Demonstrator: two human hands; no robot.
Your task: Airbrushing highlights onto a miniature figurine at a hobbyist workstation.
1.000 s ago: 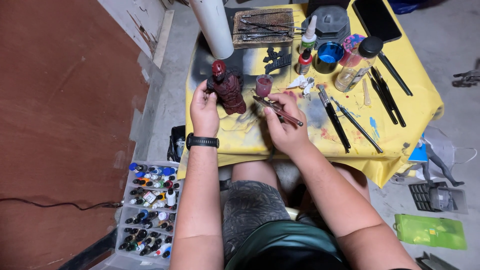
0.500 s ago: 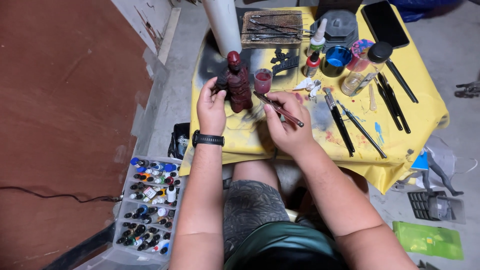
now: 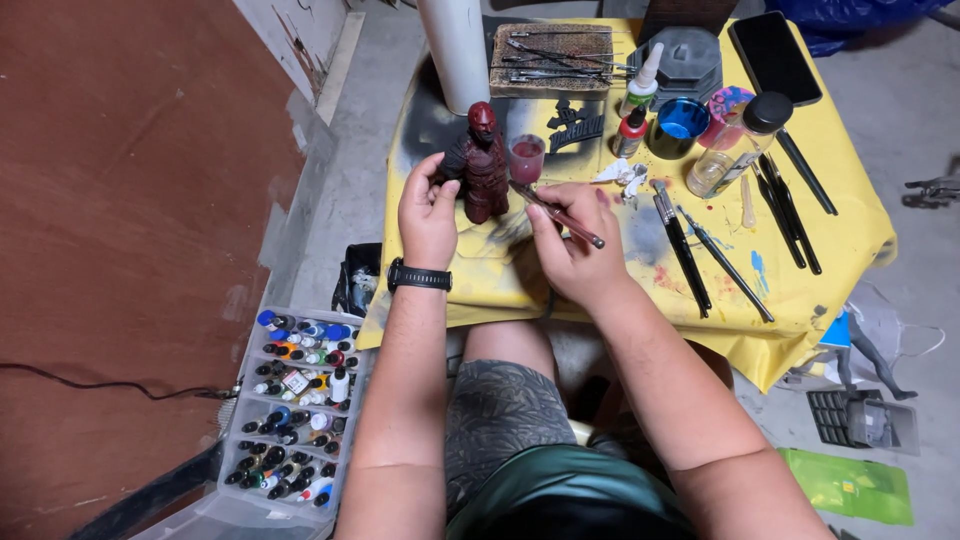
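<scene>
Red figurine (image 3: 484, 165) stands upright on the yellow tablecloth (image 3: 840, 240), grasped from its left by the left hand (image 3: 428, 215). Right of the figurine, the right hand (image 3: 575, 245) pinches a thin brush (image 3: 556, 212), tip beside the figurine, below a small cup (image 3: 526, 158).

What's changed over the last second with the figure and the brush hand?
The dark red figure has gone from tilted in the left hand to standing upright on the yellow table cover, the left hand's grip unchanged. The right hand has kept the brush, its tip now at the figure's side. The small cup of red liquid, the brushes laid out on the right and the paint bottle tray stayed put.
</scene>
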